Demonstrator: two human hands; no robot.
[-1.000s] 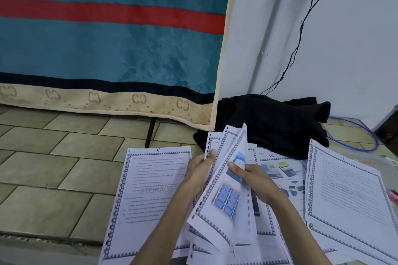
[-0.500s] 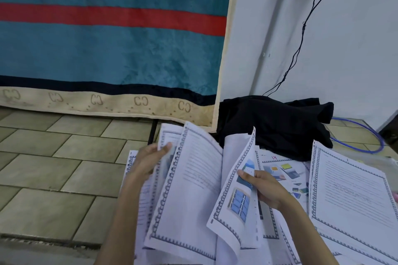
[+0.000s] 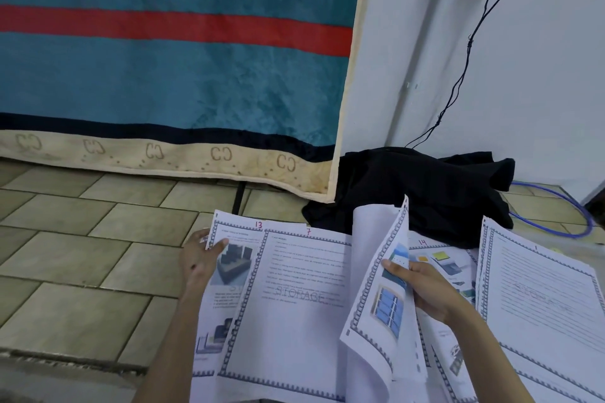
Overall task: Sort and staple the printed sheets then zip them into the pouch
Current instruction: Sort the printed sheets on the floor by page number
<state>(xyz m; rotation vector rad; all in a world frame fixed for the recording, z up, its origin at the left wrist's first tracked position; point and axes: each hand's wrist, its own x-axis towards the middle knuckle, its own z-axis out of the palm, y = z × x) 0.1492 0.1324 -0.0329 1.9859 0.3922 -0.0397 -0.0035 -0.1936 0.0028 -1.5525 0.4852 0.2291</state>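
Printed sheets with blue patterned borders lie spread on the tiled floor. My left hand point(image 3: 199, 257) grips the left edge of the sheet numbered 13 point(image 3: 232, 268), thumb on top. Sheet 7 point(image 3: 294, 314), with a STORAGE watermark, lies flat overlapping it. My right hand point(image 3: 422, 288) pinches a curled bunch of sheets point(image 3: 383, 291) held upright, its front page showing blue pictures. Under that hand lies sheet 14 point(image 3: 442, 258). Another stack of text sheets point(image 3: 540, 304) rests at the right. No stapler or pouch is visible.
A black cloth point(image 3: 422, 186) is heaped behind the papers by the white wall. A teal blanket with a red stripe point(image 3: 170, 75) hangs at the left. A blue cable loop point(image 3: 566, 216) lies at the far right, and a black cord point(image 3: 471, 52) runs down the wall.
My left hand has swept left, laying sheet 7 flat and uncovering sheet 13. The right hand keeps its pinch on the upright bunch, almost unmoved.
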